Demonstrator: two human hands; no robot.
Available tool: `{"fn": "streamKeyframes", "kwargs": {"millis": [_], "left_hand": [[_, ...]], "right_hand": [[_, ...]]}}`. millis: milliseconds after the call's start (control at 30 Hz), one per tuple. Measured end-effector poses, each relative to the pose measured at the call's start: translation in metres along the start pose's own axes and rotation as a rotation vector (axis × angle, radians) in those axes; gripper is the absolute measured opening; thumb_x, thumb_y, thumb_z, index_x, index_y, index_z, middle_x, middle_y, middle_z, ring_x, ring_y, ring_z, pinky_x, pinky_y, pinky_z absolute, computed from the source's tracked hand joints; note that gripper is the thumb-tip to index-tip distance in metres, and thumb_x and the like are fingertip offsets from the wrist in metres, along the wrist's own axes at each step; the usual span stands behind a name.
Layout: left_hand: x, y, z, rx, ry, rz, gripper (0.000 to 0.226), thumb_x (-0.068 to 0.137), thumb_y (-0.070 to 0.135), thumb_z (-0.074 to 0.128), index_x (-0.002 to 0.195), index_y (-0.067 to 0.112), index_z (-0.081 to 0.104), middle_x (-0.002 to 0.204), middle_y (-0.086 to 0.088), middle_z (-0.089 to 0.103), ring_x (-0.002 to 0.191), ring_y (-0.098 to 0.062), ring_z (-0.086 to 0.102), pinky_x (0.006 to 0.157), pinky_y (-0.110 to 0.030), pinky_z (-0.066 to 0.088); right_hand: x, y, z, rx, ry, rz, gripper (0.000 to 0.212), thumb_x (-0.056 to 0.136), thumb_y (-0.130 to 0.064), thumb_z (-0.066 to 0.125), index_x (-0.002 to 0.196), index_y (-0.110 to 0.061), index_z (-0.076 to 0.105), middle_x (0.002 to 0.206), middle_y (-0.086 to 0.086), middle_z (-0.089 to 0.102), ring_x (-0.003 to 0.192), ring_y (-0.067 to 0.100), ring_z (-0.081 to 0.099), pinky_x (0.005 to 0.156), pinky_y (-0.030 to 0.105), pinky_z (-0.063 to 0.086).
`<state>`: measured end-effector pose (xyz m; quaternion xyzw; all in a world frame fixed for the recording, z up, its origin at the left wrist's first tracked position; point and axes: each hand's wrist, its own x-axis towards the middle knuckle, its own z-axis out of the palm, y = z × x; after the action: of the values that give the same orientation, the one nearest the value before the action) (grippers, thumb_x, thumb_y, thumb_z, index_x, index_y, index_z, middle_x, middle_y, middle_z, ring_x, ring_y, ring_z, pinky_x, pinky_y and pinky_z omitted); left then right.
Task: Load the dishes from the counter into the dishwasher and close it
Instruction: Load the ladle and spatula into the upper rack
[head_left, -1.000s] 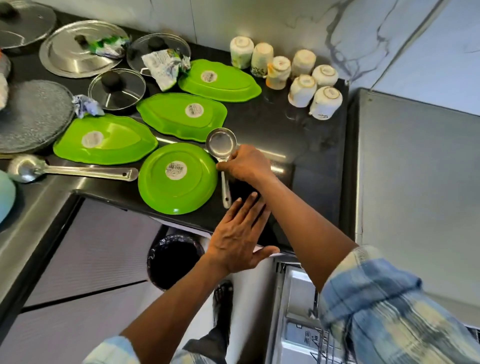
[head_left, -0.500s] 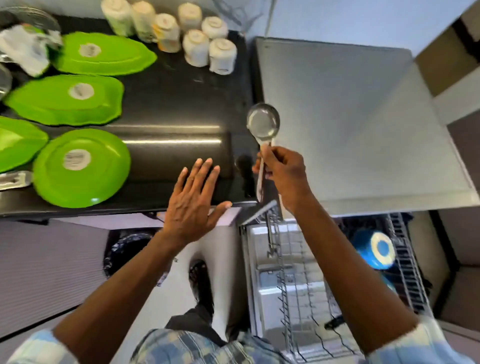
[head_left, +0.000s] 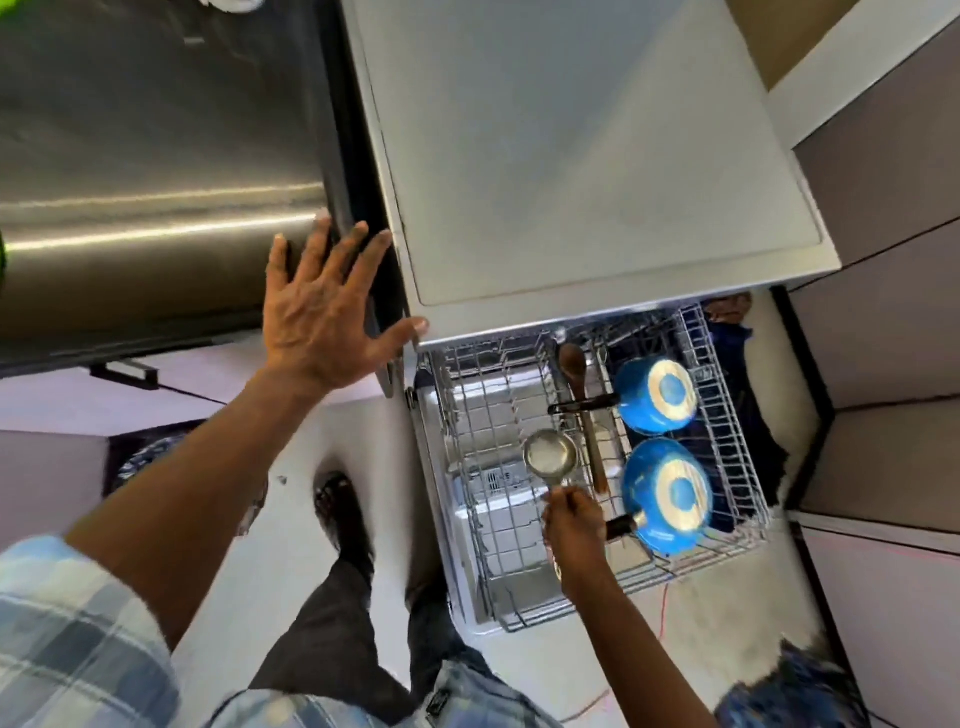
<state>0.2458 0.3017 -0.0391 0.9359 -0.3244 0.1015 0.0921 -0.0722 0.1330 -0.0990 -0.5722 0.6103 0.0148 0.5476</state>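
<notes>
Loading is the step in hand: the right hand (head_left: 574, 535) has its fingers curled tight round the handle of a steel ladle (head_left: 550, 460), whose round bowl faces up over the middle of the pulled-out wire rack (head_left: 467, 415) of the dishwasher (head_left: 597, 156). The bowl sits just left of a wooden spoon (head_left: 573, 369) already lying in the rack, with two blue pans (head_left: 655, 389) on their sides farther right (whether the ladle touches the wires yet cannot be told from this angle). The left hand (head_left: 317, 317) holds nothing; its fingers are straight and spread at the edge of the dark counter (head_left: 130, 156), the thumb by the dishwasher's front corner, likely as a brace. By my reading the task is only partly done, since the rack is out and the door is not shut. The next move probably calls for lowering the ladle into a free stretch of rack beside the spoon, laying it so the handle does not slip through the wires or foul the pan handles, then letting go and turning to the counter for the next dish.
</notes>
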Motion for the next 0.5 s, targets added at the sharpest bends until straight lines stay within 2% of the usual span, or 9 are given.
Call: {"fn": "streamKeyframes", "kwargs": {"millis": [100, 167, 267, 333, 400, 500], "left_hand": [[-0.002, 0.001, 0.003, 0.006, 0.032, -0.01, 0.097, 0.086, 0.091, 0.034, 0.159, 0.028, 0.036, 0.162, -0.004, 0.046, 0.157, -0.034, 0.027, 0.123, -0.06, 0.022], [-0.003, 0.0, 0.006, 0.021, 0.065, -0.013, 0.095, 0.087, 0.09, 0.034, 0.158, 0.028, 0.038, 0.16, -0.003, 0.048, 0.156, -0.033, 0.029, 0.123, -0.057, 0.023], [-0.003, -0.002, 0.013, 0.033, 0.09, -0.009, 0.094, 0.087, 0.09, 0.033, 0.155, 0.027, 0.04, 0.158, -0.003, 0.049, 0.155, -0.033, 0.031, 0.122, -0.056, 0.025], [-0.003, -0.002, 0.015, 0.04, 0.094, -0.005, 0.092, 0.087, 0.09, 0.034, 0.153, 0.026, 0.043, 0.158, -0.004, 0.05, 0.156, -0.033, 0.03, 0.121, -0.056, 0.026], [-0.004, -0.004, 0.017, 0.04, 0.108, 0.0, 0.087, 0.089, 0.088, 0.036, 0.148, 0.025, 0.049, 0.157, -0.003, 0.051, 0.156, -0.032, 0.03, 0.122, -0.055, 0.026], [-0.005, -0.004, 0.017, 0.04, 0.121, 0.0, 0.082, 0.09, 0.086, 0.036, 0.141, 0.024, 0.056, 0.156, -0.001, 0.051, 0.156, -0.03, 0.029, 0.124, -0.054, 0.023]], "right_hand": [[0.048, -0.014, 0.024, -0.128, -0.024, -0.039, 0.019, 0.101, -0.013, 0.054, 0.085, -0.015, 0.064, 0.079, 0.013, 0.067, 0.07, 0.027, 0.059, 0.063, 0.038, 0.046], [0.077, -0.031, 0.041, -0.195, -0.023, -0.106, 0.01, 0.099, -0.008, 0.057, 0.097, -0.007, 0.067, 0.094, 0.021, 0.072, 0.078, 0.033, 0.065, 0.07, 0.041, 0.053], [0.117, -0.054, 0.059, -0.452, 0.095, -0.295, 0.021, 0.099, -0.007, 0.054, 0.114, -0.005, 0.069, 0.11, 0.02, 0.074, 0.088, 0.026, 0.068, 0.075, 0.031, 0.05], [0.135, -0.066, 0.068, -0.517, 0.145, -0.334, 0.03, 0.096, -0.003, 0.052, 0.122, -0.001, 0.067, 0.122, 0.02, 0.071, 0.107, 0.03, 0.068, 0.082, 0.028, 0.047], [0.151, -0.073, 0.077, -0.539, 0.129, -0.364, 0.043, 0.092, 0.002, 0.05, 0.133, -0.002, 0.062, 0.136, 0.018, 0.064, 0.123, 0.029, 0.061, 0.093, 0.027, 0.046], [0.167, -0.075, 0.082, -0.642, 0.072, -0.376, 0.047, 0.095, -0.001, 0.049, 0.141, -0.005, 0.056, 0.143, 0.019, 0.057, 0.13, 0.031, 0.054, 0.101, 0.031, 0.042]]}}
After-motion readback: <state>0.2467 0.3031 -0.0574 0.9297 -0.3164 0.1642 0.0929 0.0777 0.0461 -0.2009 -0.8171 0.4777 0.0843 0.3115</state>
